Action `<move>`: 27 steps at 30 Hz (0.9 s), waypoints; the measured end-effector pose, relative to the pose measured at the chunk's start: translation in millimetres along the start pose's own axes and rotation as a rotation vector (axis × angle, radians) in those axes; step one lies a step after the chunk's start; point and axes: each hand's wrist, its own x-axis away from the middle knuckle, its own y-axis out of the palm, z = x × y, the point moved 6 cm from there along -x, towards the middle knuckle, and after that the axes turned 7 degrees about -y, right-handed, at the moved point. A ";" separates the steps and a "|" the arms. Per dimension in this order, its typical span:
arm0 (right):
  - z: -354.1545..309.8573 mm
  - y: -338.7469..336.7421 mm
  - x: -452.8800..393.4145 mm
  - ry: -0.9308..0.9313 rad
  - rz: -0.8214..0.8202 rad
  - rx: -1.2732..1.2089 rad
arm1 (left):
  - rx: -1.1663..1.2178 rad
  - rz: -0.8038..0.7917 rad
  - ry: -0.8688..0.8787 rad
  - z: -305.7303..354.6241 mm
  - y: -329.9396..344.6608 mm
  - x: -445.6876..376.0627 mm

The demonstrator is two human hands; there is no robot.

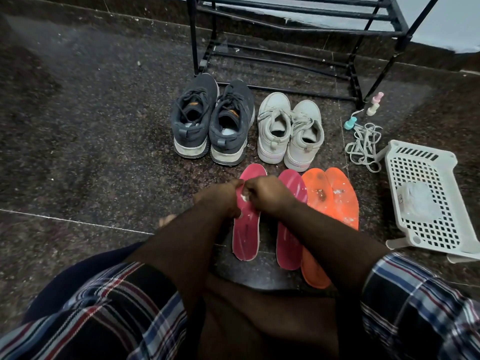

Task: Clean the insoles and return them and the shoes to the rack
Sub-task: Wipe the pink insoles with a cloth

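Both hands meet over the left pink insole (245, 229), which lies flat on the floor (91, 126) nearest the person. The left hand (220, 197) grips that insole's left edge with curled fingers; the right hand (267, 194) is curled too, pinching a small white scrap (244, 197) against the surface, though what the scrap is cannot be told. A second pink insole (289, 229) lies just right of the first, and two orange insoles (330, 201), overlapping and speckled with grime, lie right again. Beyond them stand the dark shoes (211, 120) and the white shoes (289, 131), heels toward the person, in front of the rack (285, 29). At the right are loose laces (363, 146), small bottles (374, 103) and a white basket (426, 198).

The step in hand looks like wiping or picking dirt off the first insole. To do it well, the left hand should pin the foam steady while the right works in short strokes from the middle outward, so white flecks are lifted off rather than smeared. The foam probably flexes, so light pressure suits it. The orange pair looks dirtiest and will need more care.
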 end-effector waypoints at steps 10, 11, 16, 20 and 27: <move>29.7 -30.9 -17.1 0.068 0.044 -0.005 | -0.002 -0.015 -0.010 0.8 2.2 -3.7; 30.6 -31.8 -17.5 0.042 0.050 0.076 | -0.007 -0.012 -0.012 0.2 2.3 -3.4; 25.5 -18.5 -10.8 -0.041 -0.029 0.250 | -0.012 -0.002 -0.003 -0.3 2.0 -3.6; 11.2 -11.1 -1.1 -0.088 -0.075 0.312 | -0.014 -0.003 0.005 0.0 1.8 -4.0; -12.2 1.5 30.2 -0.119 -0.136 0.195 | -0.024 -0.004 -0.011 0.5 2.4 -4.1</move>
